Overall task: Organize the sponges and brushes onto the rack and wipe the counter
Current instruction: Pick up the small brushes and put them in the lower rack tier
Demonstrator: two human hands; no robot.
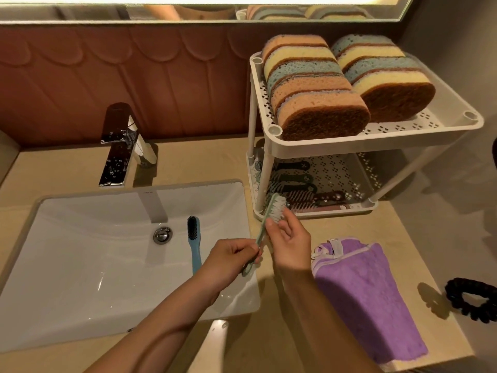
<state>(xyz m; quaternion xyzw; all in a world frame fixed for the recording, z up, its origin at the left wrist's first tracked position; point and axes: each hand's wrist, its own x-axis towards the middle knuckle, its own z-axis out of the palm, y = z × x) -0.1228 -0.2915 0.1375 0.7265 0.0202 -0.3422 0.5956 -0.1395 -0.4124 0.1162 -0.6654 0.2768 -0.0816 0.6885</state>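
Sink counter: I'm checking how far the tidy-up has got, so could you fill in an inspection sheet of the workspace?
Surface: beige counter with a white sink set in it.
Job's things: sponges on the top shelf of the rack; dark brushes on its lower shelf; blue brush lying in the sink; green brush in the hands; purple cloth on the counter, right of the sink.
Clutter: black hair tie at the counter's right edge.
Hands: left hand grips the green brush's handle; right hand holds it near the bristles.
Cables: nothing seen.
Surroundings: tap behind the sink, brown wall panel, mirror above.
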